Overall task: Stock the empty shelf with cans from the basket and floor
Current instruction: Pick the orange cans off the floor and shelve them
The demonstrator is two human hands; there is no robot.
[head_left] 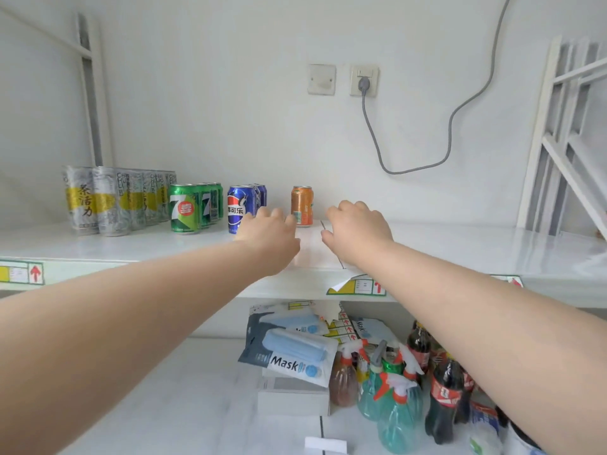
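On the white shelf (460,244) stand rows of cans: tall silver-and-yellow tea cans (98,200) at the left, green 7-Up cans (185,208), blue Pepsi cans (241,203), and a single orange can (302,205). My left hand (272,234) reaches over the shelf just in front of the Pepsi cans and left of the orange can, fingers loosely apart, holding nothing. My right hand (358,228) hovers just right of the orange can, fingers curled, also holding nothing. Neither hand touches the orange can.
A lower shelf holds mask packets (292,353), spray bottles (394,402) and cola bottles (446,395). A grey cable (374,133) hangs from a wall socket behind. White frame parts (565,142) lean at the right. Price labels (358,285) line the shelf edge.
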